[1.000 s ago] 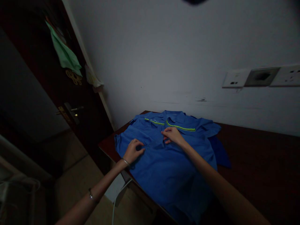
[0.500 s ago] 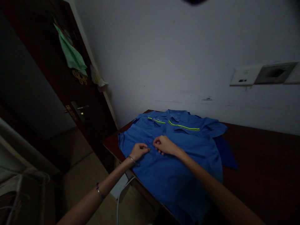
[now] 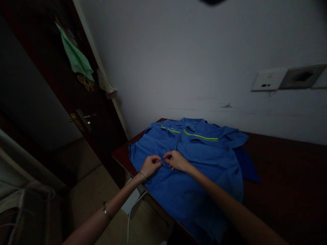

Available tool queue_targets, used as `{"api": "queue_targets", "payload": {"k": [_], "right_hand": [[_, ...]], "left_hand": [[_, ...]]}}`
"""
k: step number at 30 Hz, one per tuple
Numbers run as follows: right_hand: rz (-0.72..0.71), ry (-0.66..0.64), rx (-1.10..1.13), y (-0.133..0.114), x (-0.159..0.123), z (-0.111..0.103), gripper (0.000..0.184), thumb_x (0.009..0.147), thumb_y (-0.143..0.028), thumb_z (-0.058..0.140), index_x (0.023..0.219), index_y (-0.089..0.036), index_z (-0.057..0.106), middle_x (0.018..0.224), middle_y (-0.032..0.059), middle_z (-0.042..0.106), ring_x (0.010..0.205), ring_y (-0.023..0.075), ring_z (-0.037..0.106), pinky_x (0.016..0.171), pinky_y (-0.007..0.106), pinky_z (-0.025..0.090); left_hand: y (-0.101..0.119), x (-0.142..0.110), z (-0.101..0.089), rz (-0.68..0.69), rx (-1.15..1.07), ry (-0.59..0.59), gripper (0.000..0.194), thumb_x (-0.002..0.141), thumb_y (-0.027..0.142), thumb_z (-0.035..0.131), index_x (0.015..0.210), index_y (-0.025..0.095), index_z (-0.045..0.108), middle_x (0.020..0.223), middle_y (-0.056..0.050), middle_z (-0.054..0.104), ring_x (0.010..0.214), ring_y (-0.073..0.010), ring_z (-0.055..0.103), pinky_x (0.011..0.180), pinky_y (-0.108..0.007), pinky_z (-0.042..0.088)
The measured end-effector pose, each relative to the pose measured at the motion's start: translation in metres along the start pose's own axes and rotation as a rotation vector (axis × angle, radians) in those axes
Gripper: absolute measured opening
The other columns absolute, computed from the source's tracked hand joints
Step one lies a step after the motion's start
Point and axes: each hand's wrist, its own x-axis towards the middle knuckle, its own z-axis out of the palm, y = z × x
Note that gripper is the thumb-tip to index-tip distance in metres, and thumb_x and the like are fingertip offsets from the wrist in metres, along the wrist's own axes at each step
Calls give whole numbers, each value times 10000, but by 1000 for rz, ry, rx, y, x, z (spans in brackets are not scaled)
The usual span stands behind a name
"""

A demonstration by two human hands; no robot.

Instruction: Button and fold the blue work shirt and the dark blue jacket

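Note:
A blue short-sleeved shirt point(image 3: 199, 190) with yellow-green chest stripes lies spread out, its collar toward the wall. My left hand point(image 3: 151, 164), a bracelet at its wrist, pinches the shirt's front with thumb and forefinger. Close beside it on the right, my right hand point(image 3: 176, 160) also pinches the fabric along the front opening. The fingertips of both hands nearly meet. Any button between them is too small and dark to make out.
The shirt rests on a dark reddish-brown table point(image 3: 286, 170) against a pale wall point(image 3: 191, 61). Darker blue cloth point(image 3: 246, 166) shows under its right side. A socket panel point(image 3: 269, 80) is at right. At left stands a door point(image 3: 102, 136) with a green cloth point(image 3: 76, 58); a white cable point(image 3: 129, 221) hangs below.
My right hand has shifted slightly left and down, closer to my left hand. My left hand stays nearly in place, still pinching the shirt.

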Motion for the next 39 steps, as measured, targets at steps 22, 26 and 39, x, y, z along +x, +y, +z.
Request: {"api": "queue_targets", "payload": {"k": [22, 26, 39], "right_hand": [[56, 31, 331, 2, 4, 6, 118, 667, -95, 567, 783, -100, 587, 554, -52, 473, 447, 62, 483, 310, 162, 448], [57, 52, 325, 7, 6, 10, 160, 669, -90, 555, 823, -87, 598, 618, -31, 507, 447, 66, 503, 331, 188, 479], [-138, 201, -70, -6, -6, 16, 215, 721, -154, 493, 850, -116, 661, 758, 55, 642, 524, 121, 591, 333, 160, 440]], "left_hand": [[-1, -3, -3, -129, -92, -8, 354, 556, 442, 677, 638, 102, 627, 509, 31, 490, 464, -57, 364, 443, -184, 258], [-3, -4, -5, -131, -94, -22, 325, 557, 422, 675, 630, 112, 610, 517, 34, 490, 465, -59, 373, 451, -187, 269], [-13, -5, -5, -37, -25, 22, 268, 629, 358, 614, 708, 102, 619, 595, 15, 533, 537, -81, 441, 514, -190, 339]]}}
